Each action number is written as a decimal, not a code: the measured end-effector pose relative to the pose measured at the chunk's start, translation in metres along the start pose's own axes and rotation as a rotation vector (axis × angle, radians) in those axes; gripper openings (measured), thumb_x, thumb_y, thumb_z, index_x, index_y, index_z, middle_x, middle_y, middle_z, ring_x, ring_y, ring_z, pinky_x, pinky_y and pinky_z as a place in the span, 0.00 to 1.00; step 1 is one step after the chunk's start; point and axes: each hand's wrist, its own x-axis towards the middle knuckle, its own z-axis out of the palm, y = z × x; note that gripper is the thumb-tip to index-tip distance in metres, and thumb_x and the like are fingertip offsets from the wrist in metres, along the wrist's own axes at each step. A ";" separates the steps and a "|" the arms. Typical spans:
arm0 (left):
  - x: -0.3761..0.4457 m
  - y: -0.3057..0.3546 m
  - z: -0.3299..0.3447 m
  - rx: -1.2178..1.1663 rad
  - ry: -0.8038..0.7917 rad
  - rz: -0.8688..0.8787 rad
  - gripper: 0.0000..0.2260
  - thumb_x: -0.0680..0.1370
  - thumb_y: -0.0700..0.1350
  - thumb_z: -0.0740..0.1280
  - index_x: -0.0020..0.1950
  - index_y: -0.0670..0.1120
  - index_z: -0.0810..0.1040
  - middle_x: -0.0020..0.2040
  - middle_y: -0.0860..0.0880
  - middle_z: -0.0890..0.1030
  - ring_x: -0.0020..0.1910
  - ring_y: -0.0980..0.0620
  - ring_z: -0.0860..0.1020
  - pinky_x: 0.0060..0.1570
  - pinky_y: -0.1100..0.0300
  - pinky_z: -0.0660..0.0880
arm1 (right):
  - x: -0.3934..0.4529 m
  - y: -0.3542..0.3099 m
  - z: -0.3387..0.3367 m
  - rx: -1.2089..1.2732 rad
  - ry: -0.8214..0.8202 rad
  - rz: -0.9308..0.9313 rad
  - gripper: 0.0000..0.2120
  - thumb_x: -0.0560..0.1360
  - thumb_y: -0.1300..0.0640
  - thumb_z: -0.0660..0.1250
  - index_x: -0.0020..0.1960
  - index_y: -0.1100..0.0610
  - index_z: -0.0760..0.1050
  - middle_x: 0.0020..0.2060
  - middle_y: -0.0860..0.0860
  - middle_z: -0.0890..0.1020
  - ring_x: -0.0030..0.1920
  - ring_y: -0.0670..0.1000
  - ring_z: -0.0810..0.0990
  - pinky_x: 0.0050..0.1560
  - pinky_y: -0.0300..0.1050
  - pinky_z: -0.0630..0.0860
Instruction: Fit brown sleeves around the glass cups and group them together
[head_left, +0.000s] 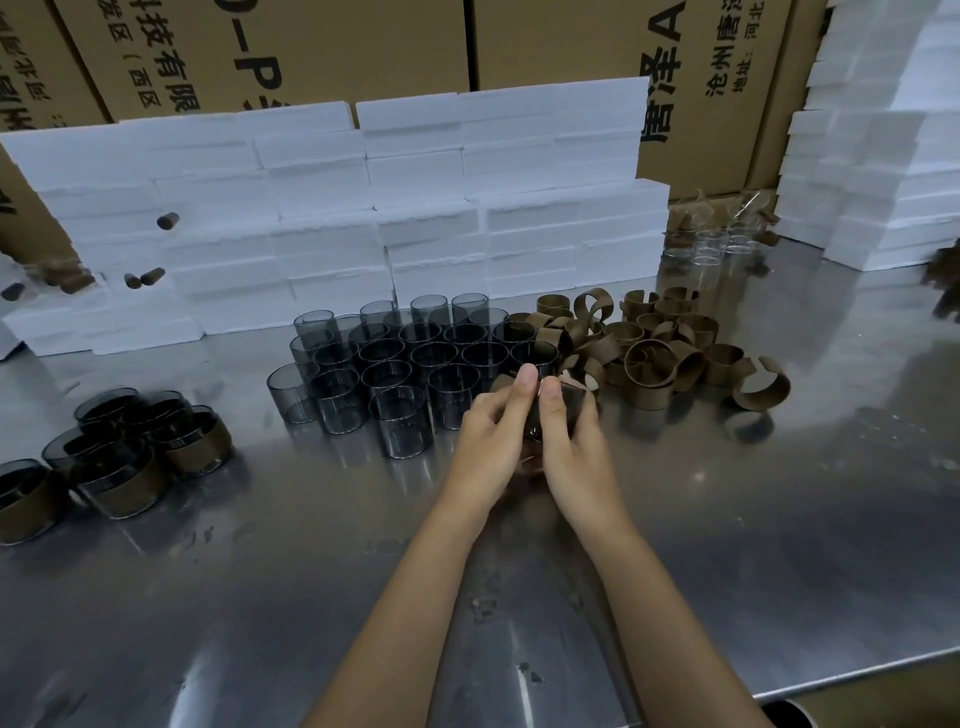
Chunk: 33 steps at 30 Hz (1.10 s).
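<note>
Both hands meet at the table's middle around one dark glass cup (534, 423) with a brown sleeve (574, 397) on it. My left hand (491, 441) grips the cup's left side, thumb up along it. My right hand (569, 441) grips the right side, thumb on the sleeve. The cup is mostly hidden by my fingers. A block of several bare smoky glass cups (400, 364) stands just behind my hands. To their right lies a heap of loose brown sleeves (660, 353). Several cups wearing sleeves (124, 457) are grouped at the far left.
The work surface is a shiny steel table (727, 545). White foam blocks (415, 208) are stacked like a wall behind the cups, with more at the right (872, 171). Cardboard cartons (571, 41) stand at the back. Clear cups (711, 244) sit in the back right gap.
</note>
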 end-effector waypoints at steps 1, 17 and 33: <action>0.001 -0.002 0.000 0.008 0.015 -0.001 0.17 0.83 0.60 0.61 0.40 0.62 0.87 0.47 0.56 0.86 0.49 0.64 0.83 0.44 0.72 0.75 | 0.000 0.000 0.000 -0.013 0.008 0.000 0.40 0.71 0.30 0.55 0.76 0.52 0.66 0.64 0.44 0.76 0.56 0.33 0.75 0.48 0.18 0.66; 0.007 -0.007 -0.012 -0.237 0.041 -0.060 0.12 0.80 0.42 0.64 0.59 0.51 0.84 0.57 0.49 0.87 0.60 0.52 0.83 0.62 0.58 0.76 | 0.004 -0.003 -0.007 0.681 -0.040 0.304 0.27 0.79 0.43 0.63 0.68 0.62 0.76 0.60 0.59 0.85 0.60 0.53 0.85 0.63 0.50 0.80; 0.003 -0.006 -0.010 -0.241 0.130 -0.078 0.25 0.66 0.58 0.78 0.57 0.45 0.82 0.47 0.48 0.88 0.51 0.50 0.86 0.55 0.52 0.81 | 0.001 -0.011 -0.011 0.746 -0.133 0.301 0.16 0.83 0.55 0.63 0.65 0.63 0.79 0.59 0.61 0.84 0.57 0.53 0.84 0.60 0.47 0.80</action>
